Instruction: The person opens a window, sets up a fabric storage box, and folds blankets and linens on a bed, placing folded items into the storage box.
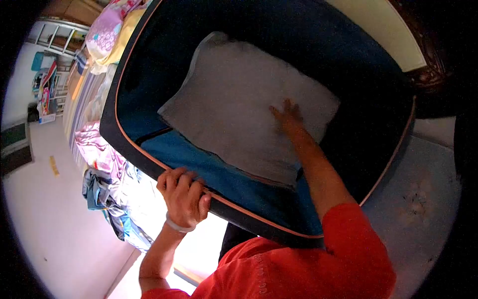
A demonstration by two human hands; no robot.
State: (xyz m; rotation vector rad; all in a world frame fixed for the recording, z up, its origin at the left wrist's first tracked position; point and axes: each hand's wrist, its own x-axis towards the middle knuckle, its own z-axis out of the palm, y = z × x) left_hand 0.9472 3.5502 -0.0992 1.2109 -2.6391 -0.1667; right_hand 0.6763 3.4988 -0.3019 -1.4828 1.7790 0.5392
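In the head view a large, deep case (251, 214) with dark outer sides, a blue lining and an orange-piped rim fills the middle. It looks tilted in my view. My left hand (183, 197), with a pale band on its wrist, wraps its fingers over the near-left rim. Inside, a grey cloth (234, 99) lies spread over much of the bottom, its left edge slightly raised. My right hand (289, 117) reaches in over the near rim and rests on the cloth's right part, fingers spread and somewhat blurred. What lies under the cloth is hidden.
Beyond the left side are a pink floral pillow (107, 35), a striped sheet (82, 107) and rumpled clothes (99, 192). A metal rack (59, 37) stands at far left. Dark carved furniture (428, 74) with a cream panel is at upper right; grey floor (428, 174) shows below it.
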